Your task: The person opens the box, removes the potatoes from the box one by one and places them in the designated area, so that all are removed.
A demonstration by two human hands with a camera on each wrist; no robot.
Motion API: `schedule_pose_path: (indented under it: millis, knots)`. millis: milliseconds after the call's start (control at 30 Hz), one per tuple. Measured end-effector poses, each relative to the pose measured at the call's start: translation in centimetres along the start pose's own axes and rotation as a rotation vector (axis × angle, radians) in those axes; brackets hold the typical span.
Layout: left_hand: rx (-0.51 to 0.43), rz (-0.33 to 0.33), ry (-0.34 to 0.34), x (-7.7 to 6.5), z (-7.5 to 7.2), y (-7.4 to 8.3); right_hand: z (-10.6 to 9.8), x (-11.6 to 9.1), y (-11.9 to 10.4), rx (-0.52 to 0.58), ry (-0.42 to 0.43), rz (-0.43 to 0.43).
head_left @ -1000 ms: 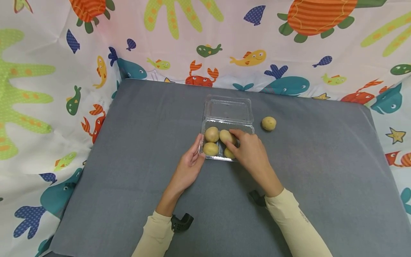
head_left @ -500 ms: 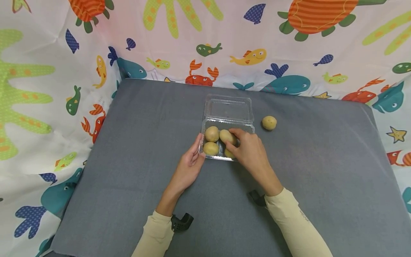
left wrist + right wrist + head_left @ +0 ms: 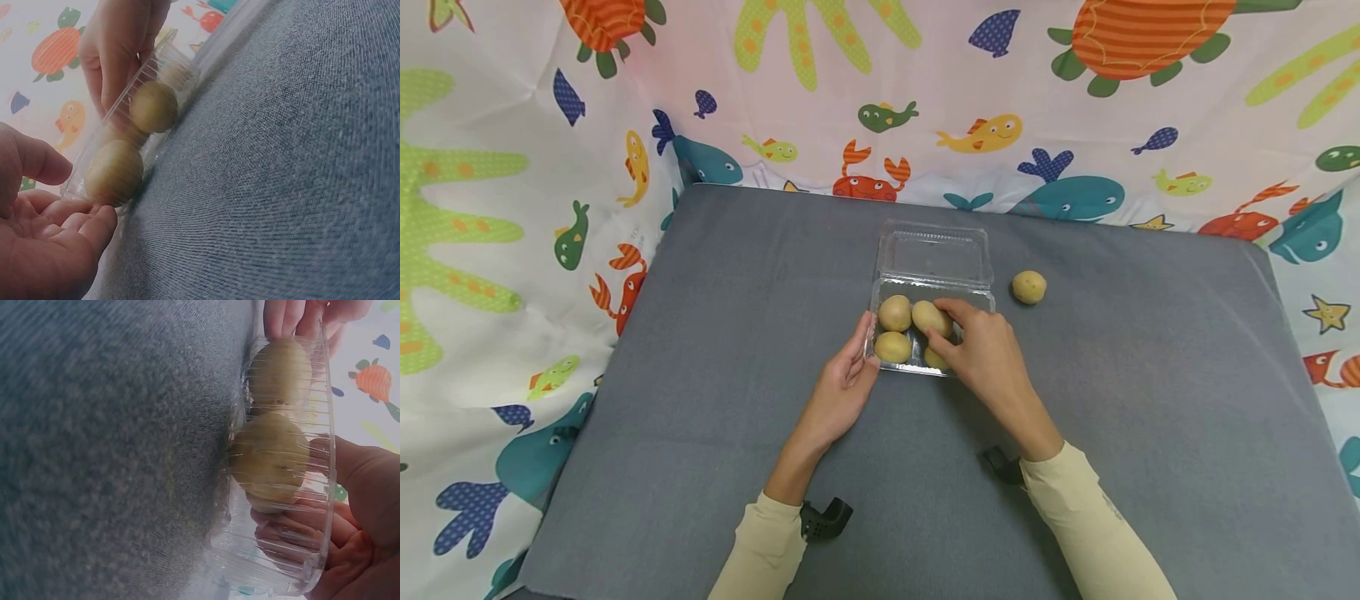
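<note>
My left hand (image 3: 844, 383) holds clear clamshell (image 3: 934, 255) by left edge, likely steadying it; right hand (image 3: 989, 350) pinches potato (image 3: 928, 317) inside.

Box (image 3: 934, 255): clear glossy plastic, ribbed walls. Potatoes (image 3: 895, 313): smooth skin, low sheen. Surface (image 3: 737, 333): matt, coarse-woven cloth. Backdrop (image 3: 820, 125): smooth printed cloth, lightly creased. Sleeves (image 3: 763, 546): matt cloth.
</note>
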State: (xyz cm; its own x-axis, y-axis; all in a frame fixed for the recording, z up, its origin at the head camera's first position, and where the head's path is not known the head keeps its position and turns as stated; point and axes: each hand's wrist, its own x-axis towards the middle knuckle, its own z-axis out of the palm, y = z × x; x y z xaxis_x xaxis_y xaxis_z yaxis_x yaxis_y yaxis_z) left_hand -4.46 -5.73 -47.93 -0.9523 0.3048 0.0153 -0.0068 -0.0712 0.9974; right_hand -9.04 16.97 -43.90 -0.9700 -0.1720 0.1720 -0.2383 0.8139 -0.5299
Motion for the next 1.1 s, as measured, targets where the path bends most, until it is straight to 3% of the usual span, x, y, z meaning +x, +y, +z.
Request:
schedule_pose_path:
  millis: [667,1100]
  knots:
    - [0.008,-0.016,0.004,0.0,0.0,0.1,-1.5,-0.4,-0.2,0.058,0.123,-0.043]
    - [-0.011,-0.009,0.005,0.0,0.1,0.0,-3.0,-0.3,0.9,0.148,0.175,0.027]
